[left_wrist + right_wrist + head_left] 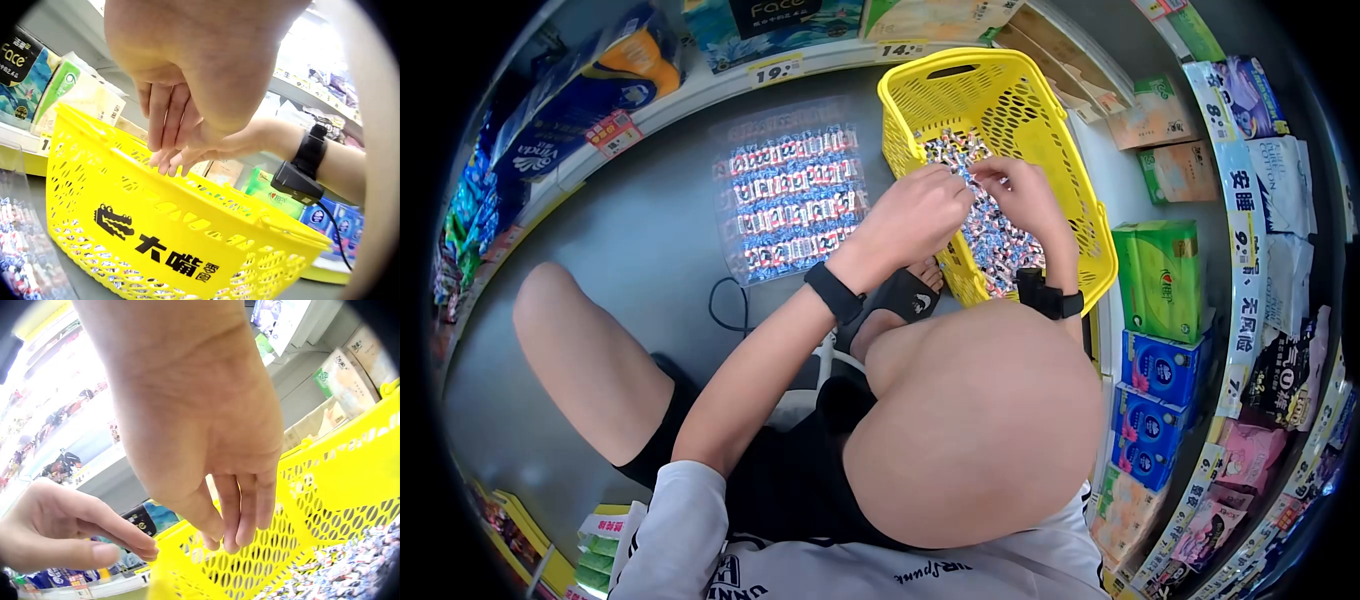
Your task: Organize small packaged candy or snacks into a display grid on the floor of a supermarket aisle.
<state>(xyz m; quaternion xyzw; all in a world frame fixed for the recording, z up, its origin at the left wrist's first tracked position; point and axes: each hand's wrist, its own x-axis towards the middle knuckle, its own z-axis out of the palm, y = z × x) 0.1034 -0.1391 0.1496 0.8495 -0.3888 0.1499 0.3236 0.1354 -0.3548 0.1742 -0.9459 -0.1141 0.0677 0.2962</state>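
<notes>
A yellow plastic basket stands on the floor, with many small blue, white and red wrapped pieces inside that look like candies. My left hand is over the basket's near-left rim, its fingers extended and its thumb apart in the right wrist view. Beside it my right hand hangs over the basket, fingers loosely bent downward above the pile. Nothing shows between the fingers of either hand. Left of the basket lies a clear plastic tray, where similar wrapped pieces are lined up in several rows.
Shelves with tissue packs run along the right, close to the basket. More packages and price tags line the back shelf. A sandalled foot is beside the basket, and a black cable loop lies below the tray.
</notes>
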